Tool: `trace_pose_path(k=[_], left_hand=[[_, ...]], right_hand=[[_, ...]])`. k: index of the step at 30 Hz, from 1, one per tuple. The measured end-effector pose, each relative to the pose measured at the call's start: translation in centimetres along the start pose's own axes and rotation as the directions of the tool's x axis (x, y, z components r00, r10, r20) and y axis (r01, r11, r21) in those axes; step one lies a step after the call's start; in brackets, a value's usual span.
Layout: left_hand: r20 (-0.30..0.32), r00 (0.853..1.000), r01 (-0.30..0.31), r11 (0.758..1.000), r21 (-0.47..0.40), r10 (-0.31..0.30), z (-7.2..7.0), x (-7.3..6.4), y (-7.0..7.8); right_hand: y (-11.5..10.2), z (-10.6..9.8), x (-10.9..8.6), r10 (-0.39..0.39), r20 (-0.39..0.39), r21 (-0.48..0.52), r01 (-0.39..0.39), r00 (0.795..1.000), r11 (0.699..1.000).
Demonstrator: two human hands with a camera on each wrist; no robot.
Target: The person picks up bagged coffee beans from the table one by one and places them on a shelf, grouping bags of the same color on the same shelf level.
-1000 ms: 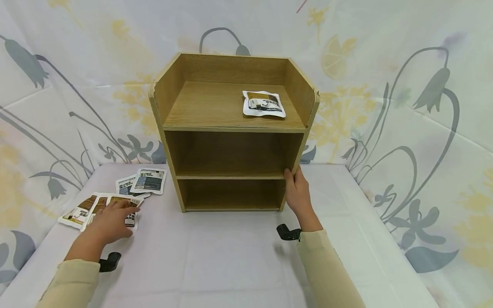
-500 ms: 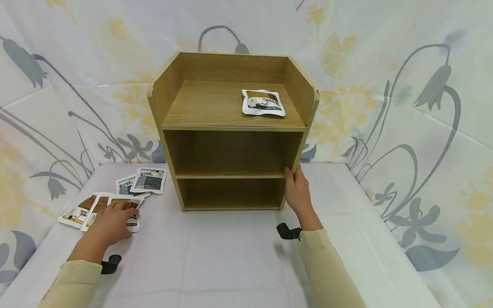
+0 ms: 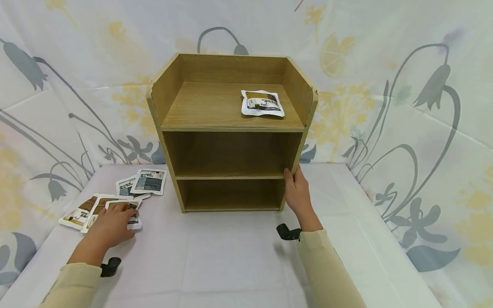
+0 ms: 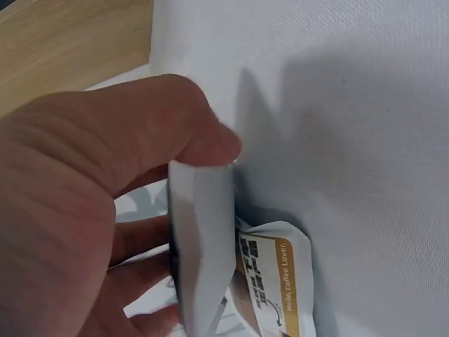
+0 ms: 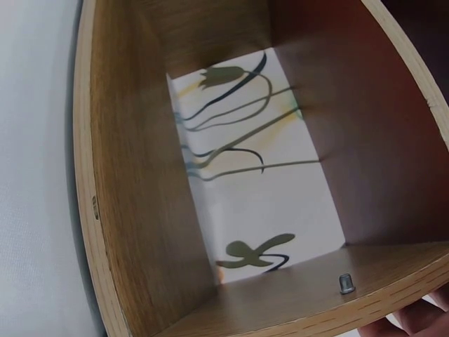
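My left hand [image 3: 109,229] is at the left of the table, pinching a white-edged coffee pouch [image 4: 205,239] between thumb and fingers. In the left wrist view this pouch stands edge-on. Beneath and beside it lie more brown-and-white pouches [image 3: 78,214], one with a "Hello, Coffee Lover." label [image 4: 284,281]. My right hand [image 3: 298,194] grips the right side panel of a small wooden shelf unit [image 3: 204,105], near the middle board; its fingers [image 5: 421,316] show at the lower right of the right wrist view. Another brown-and-white pouch [image 3: 262,103] lies on the top shelf, right of centre.
Two blue-and-white pouches [image 3: 149,181] overlap on the table left of the shelf unit. A small metal peg [image 5: 346,283] sticks out inside the unit. White cloth [image 3: 223,256] covers the table, and a flower-printed sheet [image 3: 385,64] hangs behind.
My left hand's fingers have closed on the front pouch and drawn it slightly toward me, away from the pouches beside it. My right hand stays on the shelf unit.
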State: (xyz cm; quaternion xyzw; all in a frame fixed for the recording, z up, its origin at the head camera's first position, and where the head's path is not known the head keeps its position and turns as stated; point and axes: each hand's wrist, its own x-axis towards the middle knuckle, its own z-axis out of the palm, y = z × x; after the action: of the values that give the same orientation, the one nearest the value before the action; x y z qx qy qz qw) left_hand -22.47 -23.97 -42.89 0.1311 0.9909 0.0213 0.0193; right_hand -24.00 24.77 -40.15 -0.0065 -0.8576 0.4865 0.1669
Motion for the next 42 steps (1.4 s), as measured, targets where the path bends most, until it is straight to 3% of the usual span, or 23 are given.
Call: trace_pose_path(k=[10, 22, 36, 42], left_hand=[[-0.071, 0.995, -0.071, 0.997, 0.023, 0.072, -1.1, 0.1, 0.5], [-0.084, 0.995, -0.041, 0.997, 0.072, 0.047, -3.2, -0.6, 1.3], [-0.149, 0.988, -0.042, 0.998, 0.050, 0.049, -5.9, -1.7, 2.6], [-0.148, 0.988, -0.038, 0.998, 0.058, 0.047, -7.2, -2.2, 3.6]], right_hand=[[0.0, 0.2, 0.2, -0.003, -0.008, 0.002, 0.003, 1.000, 1.000], [-0.2, 0.0, 0.2, 0.001, -0.015, -0.008, -0.001, 1.000, 1.000], [-0.4, 0.0, -0.2, -0.006, -0.022, -0.006, 0.006, 1.000, 1.000], [-0.5, 0.0, -0.2, -0.007, -0.023, 0.002, 0.007, 1.000, 1.000]])
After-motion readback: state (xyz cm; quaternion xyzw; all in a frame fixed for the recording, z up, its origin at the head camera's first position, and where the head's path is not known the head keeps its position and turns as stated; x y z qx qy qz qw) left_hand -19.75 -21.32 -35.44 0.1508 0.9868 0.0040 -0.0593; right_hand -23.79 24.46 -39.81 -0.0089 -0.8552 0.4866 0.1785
